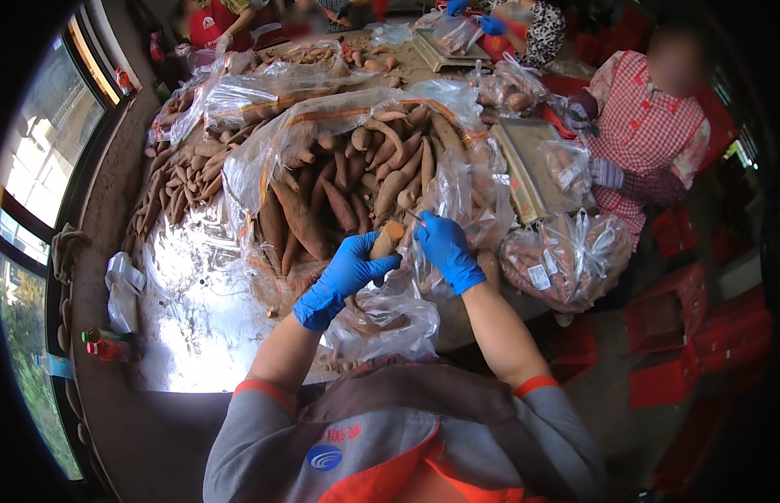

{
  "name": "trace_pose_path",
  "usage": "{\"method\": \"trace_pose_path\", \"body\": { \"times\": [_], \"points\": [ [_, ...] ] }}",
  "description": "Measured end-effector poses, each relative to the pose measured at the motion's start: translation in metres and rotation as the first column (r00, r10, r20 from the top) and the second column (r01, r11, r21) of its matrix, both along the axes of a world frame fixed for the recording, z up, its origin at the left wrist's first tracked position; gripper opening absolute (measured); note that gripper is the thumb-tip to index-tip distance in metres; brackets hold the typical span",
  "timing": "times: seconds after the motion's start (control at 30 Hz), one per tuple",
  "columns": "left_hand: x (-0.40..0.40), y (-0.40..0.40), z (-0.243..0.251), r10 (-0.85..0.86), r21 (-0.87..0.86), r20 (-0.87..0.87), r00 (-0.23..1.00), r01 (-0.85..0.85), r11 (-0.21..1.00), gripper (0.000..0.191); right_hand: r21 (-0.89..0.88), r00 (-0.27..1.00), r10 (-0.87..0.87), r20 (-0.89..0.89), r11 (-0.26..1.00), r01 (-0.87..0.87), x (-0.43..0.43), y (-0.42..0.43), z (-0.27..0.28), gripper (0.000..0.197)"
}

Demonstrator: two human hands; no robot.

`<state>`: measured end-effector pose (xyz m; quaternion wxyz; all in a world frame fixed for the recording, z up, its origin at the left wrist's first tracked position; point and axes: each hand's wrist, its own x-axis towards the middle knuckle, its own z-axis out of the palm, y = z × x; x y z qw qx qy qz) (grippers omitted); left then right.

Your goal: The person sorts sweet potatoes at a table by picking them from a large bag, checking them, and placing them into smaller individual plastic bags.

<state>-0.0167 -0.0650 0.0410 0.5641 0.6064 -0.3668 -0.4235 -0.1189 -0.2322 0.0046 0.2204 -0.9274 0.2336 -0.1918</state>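
My left hand (346,270), in a blue glove, grips a thick brown sweet potato (386,241). Its cut orange end faces up and towards the other hand. My right hand (448,250), also gloved in blue, is closed around a small thin tool (415,217), which looks like a knife and is mostly hidden by the fingers. Its tip is just right of the cut end, apart from it. Just beyond both hands, a large clear plastic bag (252,170) lies spread open around a heap of sweet potatoes (340,201). Below them lies another clear bag (390,327) with a few roots inside.
A filled bag of sweet potatoes (566,264) stands at the right table edge, near a weighing scale (522,163). Loose sweet potatoes (189,176) cover the left side. Bottles (107,349) lie by the window. A person (654,119) stands at right; others work across the table.
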Motion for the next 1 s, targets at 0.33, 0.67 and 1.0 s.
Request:
{"method": "trace_pose_path", "body": {
  "times": [0.33,0.67,1.0],
  "points": [
    [-0.008,-0.005,0.016,0.078,-0.256,0.917,0.392,0.426,0.868,0.036,0.265,0.602,0.367,0.71,0.652,-0.711,0.006,0.056,-0.002,0.028],
    [-0.015,0.02,-0.061,0.124,-0.147,-0.277,0.953,-0.17,0.975,0.062,0.82,0.911,-0.133,0.39,0.5,-0.278,0.018,0.067,-0.015,0.029],
    [-0.008,0.049,-0.049,-0.246,-0.021,-0.442,0.863,0.264,0.964,0.051,0.367,0.913,0.007,0.407,0.915,-0.171,0.015,0.013,0.004,0.022]
  ]
}}
